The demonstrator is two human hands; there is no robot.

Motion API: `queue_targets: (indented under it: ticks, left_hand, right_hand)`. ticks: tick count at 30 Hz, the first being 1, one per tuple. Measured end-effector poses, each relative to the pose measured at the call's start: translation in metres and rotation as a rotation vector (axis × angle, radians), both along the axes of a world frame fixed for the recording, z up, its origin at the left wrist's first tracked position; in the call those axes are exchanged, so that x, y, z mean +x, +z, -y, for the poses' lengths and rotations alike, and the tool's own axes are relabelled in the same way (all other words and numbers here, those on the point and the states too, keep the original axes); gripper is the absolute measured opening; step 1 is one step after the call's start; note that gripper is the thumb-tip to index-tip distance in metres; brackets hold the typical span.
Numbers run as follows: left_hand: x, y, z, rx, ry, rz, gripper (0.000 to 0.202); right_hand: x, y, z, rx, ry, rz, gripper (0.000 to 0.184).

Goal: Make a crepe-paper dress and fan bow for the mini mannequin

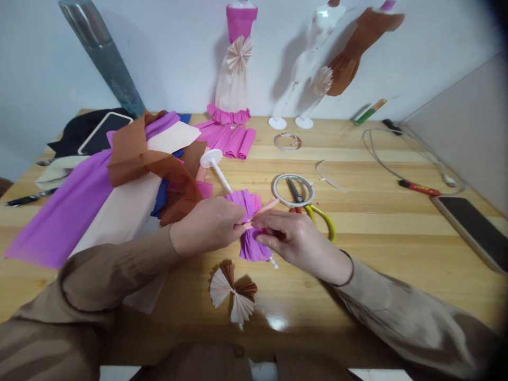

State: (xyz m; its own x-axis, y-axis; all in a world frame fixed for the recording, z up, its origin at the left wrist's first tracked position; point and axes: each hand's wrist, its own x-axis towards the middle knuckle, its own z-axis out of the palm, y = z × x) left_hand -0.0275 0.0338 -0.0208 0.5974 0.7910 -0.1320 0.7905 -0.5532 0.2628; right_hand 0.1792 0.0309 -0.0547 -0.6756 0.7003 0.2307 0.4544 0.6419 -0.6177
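Observation:
A small white mannequin on a stand (220,175) lies on its side on the table, its round base pointing up and left. Purple crepe paper (254,247) is wrapped around its body. Across the middle of the purple paper runs a narrow peach paper strip (266,207). My left hand (210,225) pinches the strip from the left. From the right, the fingertips of my right hand (296,238) are closed on the same strip. Nearer to me lies a pleated paper bow (233,293) in cream and brown.
Crepe paper sheets (59,211) are heaped at left by a bottle (115,69). Dressed mannequins (238,69) stand along the wall. A tape roll (278,197) lies over scissors (326,219). Rightward are a phone (474,227), a cable (367,143) and a red-handled tool (418,187).

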Motion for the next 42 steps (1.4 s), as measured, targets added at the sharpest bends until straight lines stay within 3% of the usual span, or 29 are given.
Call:
queue_targets:
  ticks: [15,21,25,33,38,42]
  left_hand:
    - [-0.001,0.001,-0.004,-0.034,0.023,-0.130,0.035]
    - [-0.008,0.020,0.006,0.075,0.062,-0.190,0.026]
    - [-0.004,0.031,0.017,0.074,-0.174,-0.141,0.018]
    - [-0.002,0.006,0.016,0.179,-0.284,-0.191,0.023]
    - [-0.001,0.008,0.014,0.145,-0.272,-0.218,0.027]
    - [0.000,0.010,0.010,0.077,-0.265,-0.221,0.027]
  right_hand:
    - [-0.002,0.006,0.001,0.058,0.073,0.083,0.022]
    - [-0.002,0.005,0.000,0.089,0.067,0.095,0.023]
    - [-0.001,0.005,-0.001,0.065,0.062,0.094,0.020]
    - [0.002,0.005,-0.006,-0.024,0.051,0.025,0.021]
    - [0.002,0.007,-0.009,-0.046,0.047,-0.051,0.020]
    - [0.003,0.006,-0.008,0.026,0.054,0.077,0.025]
